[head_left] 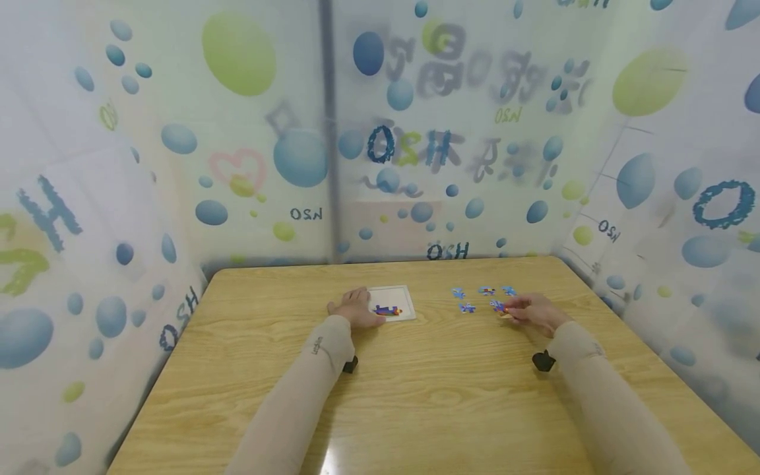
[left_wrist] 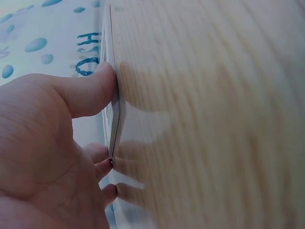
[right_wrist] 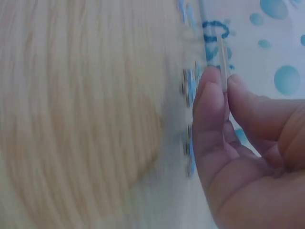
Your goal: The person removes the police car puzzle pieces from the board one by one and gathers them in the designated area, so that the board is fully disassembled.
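Note:
My left hand (head_left: 355, 309) holds the left side of a white puzzle tray (head_left: 388, 295); its thumb lies at the near edge and its fingertips come down at the left side. Joined, colourful puzzle pieces (head_left: 387, 311) lie in the tray's near part. In the left wrist view the tray appears nearly edge-on, with the thumb against its rim. My right hand (head_left: 536, 313) pinches a thin puzzle piece (right_wrist: 224, 64) between thumb and fingers, seen edge-on in the right wrist view; its picture is hidden there.
Several loose blue puzzle pieces (head_left: 467, 308) lie on the wooden table (head_left: 427, 382) between the tray and my right hand. A curtain (head_left: 267, 152) printed with bubbles and lettering surrounds the table's back and sides.

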`<state>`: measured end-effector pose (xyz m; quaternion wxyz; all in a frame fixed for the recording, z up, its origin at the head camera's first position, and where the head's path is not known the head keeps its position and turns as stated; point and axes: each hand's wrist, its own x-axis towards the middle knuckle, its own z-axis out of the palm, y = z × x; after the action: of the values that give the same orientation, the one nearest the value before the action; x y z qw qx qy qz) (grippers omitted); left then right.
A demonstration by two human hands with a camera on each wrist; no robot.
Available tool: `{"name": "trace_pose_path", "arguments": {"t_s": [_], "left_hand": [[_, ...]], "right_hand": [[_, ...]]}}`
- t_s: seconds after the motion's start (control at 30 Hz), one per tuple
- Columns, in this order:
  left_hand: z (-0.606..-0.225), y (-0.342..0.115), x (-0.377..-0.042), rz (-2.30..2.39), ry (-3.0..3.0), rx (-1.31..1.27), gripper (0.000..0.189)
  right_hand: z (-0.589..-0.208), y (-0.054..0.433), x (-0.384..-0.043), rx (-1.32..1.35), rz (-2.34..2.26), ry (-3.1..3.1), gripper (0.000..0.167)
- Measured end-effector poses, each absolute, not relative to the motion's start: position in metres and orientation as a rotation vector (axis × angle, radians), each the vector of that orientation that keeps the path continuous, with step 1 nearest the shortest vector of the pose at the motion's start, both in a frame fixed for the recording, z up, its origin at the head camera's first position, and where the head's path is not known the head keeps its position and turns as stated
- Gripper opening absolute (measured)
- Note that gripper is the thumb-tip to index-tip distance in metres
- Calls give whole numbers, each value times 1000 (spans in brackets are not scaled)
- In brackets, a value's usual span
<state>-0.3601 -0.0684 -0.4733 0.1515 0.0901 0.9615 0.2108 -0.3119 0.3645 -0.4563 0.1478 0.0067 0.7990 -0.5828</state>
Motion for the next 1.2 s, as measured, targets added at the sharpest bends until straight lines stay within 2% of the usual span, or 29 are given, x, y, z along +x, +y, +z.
{"name": "trace_pose_path", "arguments": {"t_s": [0.4,0.57,0.83,1.2], "left_hand": [[-484,-68,-370,613,2753,242,90],[-482,-68,-369,609,2753,237,90],[-481,-68,-369,588,2752,243,89],[-475,-69,-363,555,2760,265,92]], "right_hand": [[-454,395,-305,160,-1471,2491,33],[-453,399,-305,193,-1335,2582,26],[-451,401,-307,75,-1031,2786,8],[-453,401,-309,31,-672,2949,8]]}}
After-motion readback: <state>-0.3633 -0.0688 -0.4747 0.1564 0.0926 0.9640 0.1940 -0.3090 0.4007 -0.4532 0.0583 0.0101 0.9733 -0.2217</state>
